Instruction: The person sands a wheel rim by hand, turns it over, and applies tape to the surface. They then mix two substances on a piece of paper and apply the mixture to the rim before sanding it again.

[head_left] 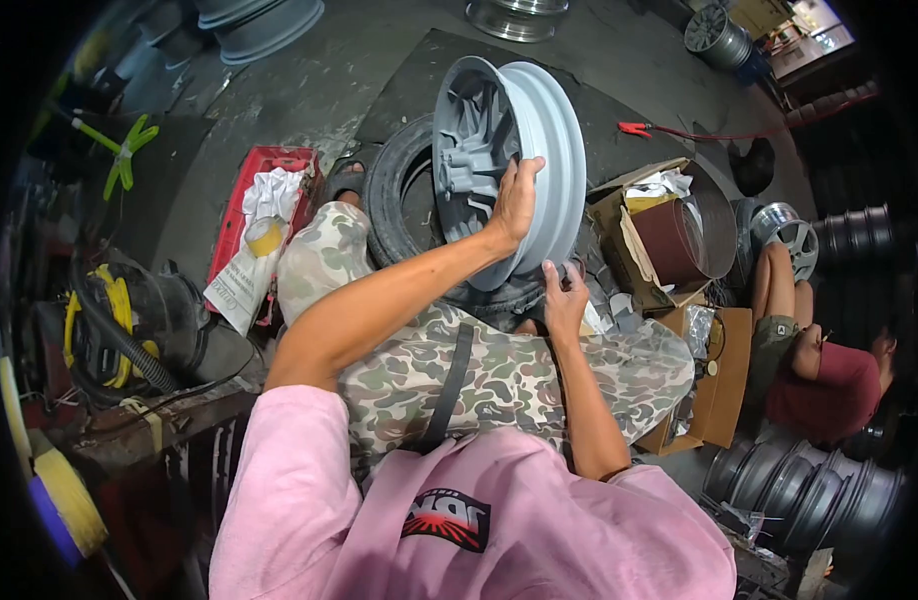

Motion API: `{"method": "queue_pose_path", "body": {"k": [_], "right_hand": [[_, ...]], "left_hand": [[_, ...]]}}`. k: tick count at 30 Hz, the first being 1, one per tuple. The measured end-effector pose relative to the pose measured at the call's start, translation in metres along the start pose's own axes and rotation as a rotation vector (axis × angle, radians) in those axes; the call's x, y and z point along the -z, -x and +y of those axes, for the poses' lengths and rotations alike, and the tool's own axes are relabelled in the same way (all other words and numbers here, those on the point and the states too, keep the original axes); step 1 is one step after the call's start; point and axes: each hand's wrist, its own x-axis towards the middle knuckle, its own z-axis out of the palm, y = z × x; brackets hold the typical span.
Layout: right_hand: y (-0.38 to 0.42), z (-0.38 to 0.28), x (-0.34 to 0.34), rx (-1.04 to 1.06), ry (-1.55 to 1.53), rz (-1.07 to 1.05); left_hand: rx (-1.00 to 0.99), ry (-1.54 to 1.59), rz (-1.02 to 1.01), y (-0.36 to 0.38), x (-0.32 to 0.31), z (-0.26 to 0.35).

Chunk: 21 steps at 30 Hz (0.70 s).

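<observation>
A grey car wheel rim [551, 150] stands upright on its edge in front of me, its spoked face turned left. Across the near edge of its barrel lies my left hand [516, 208], fingers wrapped over the lip. Lower down, my right hand [566, 298] is at the rim's bottom edge with curled fingers, the index fingertip touching it; the inside of this hand is partly hidden. Beneath and behind the rim is a black tyre [387, 195] lying flat. An apron with a camouflage pattern [509, 375] covers my lap.
To the left sits a red crate [304, 162] with white cloth and a tape roll [265, 237]. Cardboard boxes [611, 232] with brown abrasive sheet [674, 240] are at right. Beyond them, another person [824, 385] works near a rim. Stacked rims [804, 490] stand lower right, a vacuum [144, 320] left.
</observation>
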Motion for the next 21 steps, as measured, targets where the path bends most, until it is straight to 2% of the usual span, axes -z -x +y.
{"method": "queue_pose_path", "body": {"k": [1,2,4,5,6,8,9,11,13,15,17,18,20,21], "right_hand": [[-0.001,-0.006,0.004,0.037,0.013,-0.015],[-0.004,-0.018,0.009,0.044,0.015,-0.017],[-0.010,-0.055,0.019,0.350,0.029,0.059],[-0.018,-0.085,0.026,0.450,-0.001,0.050],[-0.025,-0.122,0.037,0.432,0.122,-0.016],[-0.050,-0.166,0.038,0.473,0.153,-0.102],[-0.066,-0.170,0.033,0.477,0.146,-0.081],[-0.093,-0.173,0.021,0.514,0.186,-0.177],[-0.100,-0.163,0.015,0.479,0.085,-0.166],[-0.072,-0.166,0.018,0.557,-0.061,0.033],[-0.031,-0.182,0.027,0.617,0.046,0.175],[-0.016,-0.175,0.018,0.708,-0.020,0.229],[0.012,-0.141,-0.007,0.831,0.054,0.163],[0.021,-0.126,-0.017,0.902,0.225,0.089]], "left_hand": [[-0.001,0.001,0.002,-0.006,-0.002,0.000],[0.075,0.129,-0.009,-0.022,-0.003,-0.004],[0.163,0.380,0.041,-0.052,-0.001,0.023],[0.316,0.552,-0.124,-0.053,0.012,0.071],[0.270,0.589,-0.300,-0.070,0.029,0.088],[0.361,0.555,-0.288,-0.089,0.042,0.119],[0.387,0.509,-0.166,-0.107,0.048,0.114],[0.376,0.470,-0.021,-0.161,0.070,0.075],[0.348,0.608,-0.106,-0.204,0.095,0.044],[0.432,0.563,-0.074,-0.198,0.082,0.064],[0.441,0.418,-0.008,-0.179,0.070,0.067],[0.511,0.434,0.048,-0.167,0.062,0.084],[0.516,0.480,-0.021,-0.165,0.067,0.085],[0.518,0.535,-0.077,-0.165,0.075,0.087]]}}
